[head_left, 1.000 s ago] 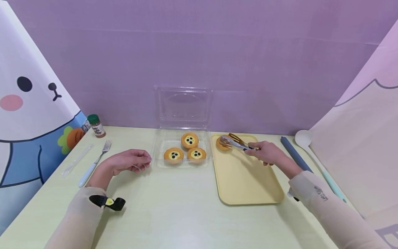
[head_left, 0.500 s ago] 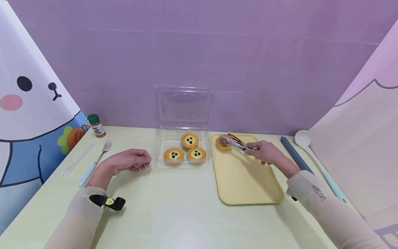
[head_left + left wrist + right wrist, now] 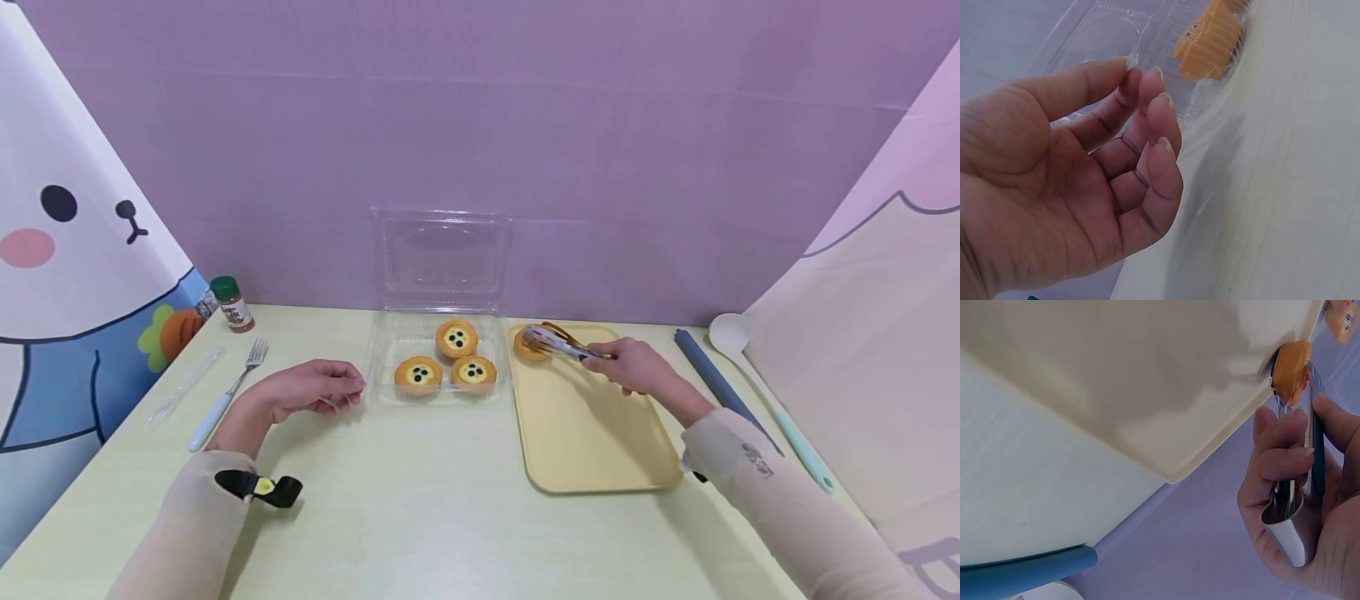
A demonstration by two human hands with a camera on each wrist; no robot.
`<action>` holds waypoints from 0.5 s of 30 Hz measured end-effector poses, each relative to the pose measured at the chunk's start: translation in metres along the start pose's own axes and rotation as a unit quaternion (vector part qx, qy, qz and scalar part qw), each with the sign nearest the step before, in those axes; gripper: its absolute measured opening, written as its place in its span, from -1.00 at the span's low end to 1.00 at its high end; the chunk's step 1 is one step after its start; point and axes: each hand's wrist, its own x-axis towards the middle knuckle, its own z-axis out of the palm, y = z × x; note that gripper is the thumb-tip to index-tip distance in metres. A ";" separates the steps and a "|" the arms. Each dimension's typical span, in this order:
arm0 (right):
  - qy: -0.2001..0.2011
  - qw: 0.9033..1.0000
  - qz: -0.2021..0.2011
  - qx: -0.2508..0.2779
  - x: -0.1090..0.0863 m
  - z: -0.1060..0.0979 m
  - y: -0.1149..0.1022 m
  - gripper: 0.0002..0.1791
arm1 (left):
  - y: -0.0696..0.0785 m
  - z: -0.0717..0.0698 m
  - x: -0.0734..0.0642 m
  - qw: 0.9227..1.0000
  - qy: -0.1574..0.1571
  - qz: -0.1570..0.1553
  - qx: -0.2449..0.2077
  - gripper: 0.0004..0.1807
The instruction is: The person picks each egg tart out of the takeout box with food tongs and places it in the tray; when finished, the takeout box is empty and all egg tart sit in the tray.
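At the far left of the tray, tongs sat around a tart.
The right hand gripped them; the left hand was softly curled, left of the box.

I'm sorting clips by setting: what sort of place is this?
Probably a staged tabletop set rather than a working kitchen: a plain purple backdrop rises behind the table, a cartoon-printed panel stands at the left, and three tarts sit in an open clear clamshell container.
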 end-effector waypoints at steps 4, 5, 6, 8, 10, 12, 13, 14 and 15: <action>-0.008 1.000 0.005 0.013 0.002 0.001 -0.002 -0.35 | -0.001 0.000 0.000 1.000 0.000 -0.001 -0.001 -0.67; -0.008 1.000 0.006 0.015 0.002 0.001 -0.002 -0.34 | -0.001 0.000 0.000 1.000 0.000 -0.001 -0.001 -0.66; -0.009 1.000 0.010 0.015 0.002 0.001 -0.002 -0.34 | -0.001 0.000 0.000 1.000 -0.001 -0.001 -0.001 -0.66; -0.007 1.000 0.011 0.009 0.002 0.001 -0.001 -0.33 | -0.001 0.000 0.000 1.000 -0.001 0.000 -0.001 -0.66; -0.002 1.000 0.011 -0.001 0.002 0.000 0.000 -0.32 | 0.000 0.000 0.000 1.000 -0.001 0.001 0.000 -0.66; 0.004 1.000 0.010 -0.012 0.001 -0.001 0.001 -0.32 | 0.000 0.000 0.000 1.000 0.000 0.000 -0.001 -0.66; 0.007 1.000 0.007 -0.015 0.001 -0.002 0.002 -0.32 | 0.000 0.000 0.000 1.000 0.000 0.000 0.000 -0.66; 0.010 1.000 0.005 -0.018 0.001 -0.002 0.002 -0.32 | 0.000 0.000 0.000 1.000 0.000 0.000 -0.001 -0.66; 0.013 1.000 0.004 -0.021 0.001 -0.003 0.002 -0.32 | 0.000 0.000 -0.001 1.000 0.000 0.000 -0.001 -0.66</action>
